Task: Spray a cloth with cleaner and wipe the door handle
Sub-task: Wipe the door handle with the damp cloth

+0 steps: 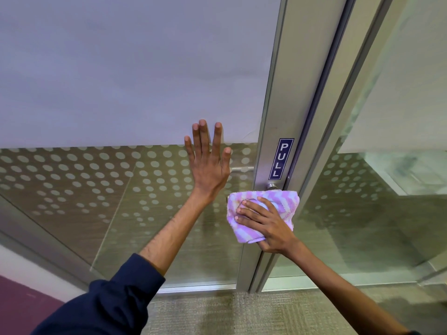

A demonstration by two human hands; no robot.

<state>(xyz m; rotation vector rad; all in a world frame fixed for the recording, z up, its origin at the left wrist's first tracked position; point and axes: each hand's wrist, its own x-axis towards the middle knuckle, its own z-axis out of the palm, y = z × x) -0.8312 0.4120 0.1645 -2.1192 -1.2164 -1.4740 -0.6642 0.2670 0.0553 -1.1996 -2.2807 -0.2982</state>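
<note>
1. Right hand: fingers curled over the cloth and closed on it, pressing it against the door at handle height; thumb hidden beneath the fabric; forearm bare, entering from the lower right.
2. Cloth: pink-and-white zigzag towelling, folded into a pad; wrapped round whatever lies under the grip; its upper edge sits just under the round metal fitting, its lower corner reaches the heel of the gripping hand.
3. Door handle: only a round metal boss shows, directly above the grip and touching the cloth's top edge; the rest is covered by cloth and hand; a faint bar up and to the left of the grip may be a handle on the glass's far side or a reflection, cannot tell which.
4. Left hand: empty, fingers spread and straight, palm flat on the glass panel; up and to the left of the grip, near it, not touching the cloth; dark blue sleeve pushed back to the elbow.
5. Door stile: grey metal upright, running above and below the grip.
6. PULL sign: blue vertical sticker, white letters, on the stile just above the boss.
7. Glass panel: frosted white above, dotted band at hand height, left of the grip.
8. Carpet: pale, below the grip.
</note>
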